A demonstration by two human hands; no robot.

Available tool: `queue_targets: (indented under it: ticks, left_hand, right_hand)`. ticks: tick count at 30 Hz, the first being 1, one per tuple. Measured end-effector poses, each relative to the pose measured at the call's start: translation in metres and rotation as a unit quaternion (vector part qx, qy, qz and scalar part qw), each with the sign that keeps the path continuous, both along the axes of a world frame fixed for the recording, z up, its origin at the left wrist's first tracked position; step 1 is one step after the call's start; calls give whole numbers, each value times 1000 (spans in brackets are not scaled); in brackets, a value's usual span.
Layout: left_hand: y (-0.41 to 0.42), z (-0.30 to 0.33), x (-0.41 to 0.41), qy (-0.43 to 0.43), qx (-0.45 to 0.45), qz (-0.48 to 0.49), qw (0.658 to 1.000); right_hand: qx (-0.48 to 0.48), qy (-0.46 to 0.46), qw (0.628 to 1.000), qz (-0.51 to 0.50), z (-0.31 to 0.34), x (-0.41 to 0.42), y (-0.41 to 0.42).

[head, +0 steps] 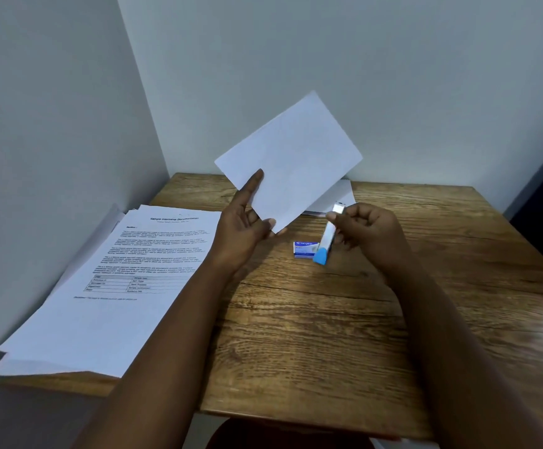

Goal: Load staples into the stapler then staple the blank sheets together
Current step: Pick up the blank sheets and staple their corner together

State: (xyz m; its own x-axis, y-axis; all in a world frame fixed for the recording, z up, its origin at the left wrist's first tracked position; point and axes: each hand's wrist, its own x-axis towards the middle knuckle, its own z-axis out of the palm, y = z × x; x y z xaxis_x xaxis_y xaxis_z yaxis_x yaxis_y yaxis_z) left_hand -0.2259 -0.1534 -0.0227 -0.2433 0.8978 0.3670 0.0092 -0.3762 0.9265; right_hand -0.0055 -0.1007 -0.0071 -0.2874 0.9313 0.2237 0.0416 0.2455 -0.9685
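My left hand (247,222) holds a small stack of blank white sheets (293,157) up above the table, pinching its lower corner between thumb and fingers. My right hand (364,231) grips a white stapler with a blue end (327,239), held tilted just right of the sheets' lower corner. A small blue staple box (305,248) lies on the wooden table (328,335) beneath the stapler. More blank sheets (338,196) lie flat behind, partly hidden by the raised stack.
A pile of printed documents (118,280) covers the table's left side and overhangs its left edge. Grey walls meet in a corner just behind the table. A dark surface stands at the far right.
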Motion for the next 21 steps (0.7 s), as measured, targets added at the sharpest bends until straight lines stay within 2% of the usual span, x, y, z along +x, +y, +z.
queue_targets:
  ticks: [4, 8, 13, 21]
  left_hand:
    - [0, 2, 0, 4, 9, 21, 1000]
    - [1, 0, -1, 24, 10, 49, 998]
    - [5, -4, -2, 52, -2, 82, 995]
    - [8, -7, 3, 72, -7, 66, 995]
  right_hand:
    - [-178, 147, 973, 8, 1, -4, 3]
    - [-247, 190, 949, 43, -4, -11, 3]
    - [-280, 224, 932, 54, -4, -19, 0]
    - [-281, 200, 938, 42, -7, -23, -3]
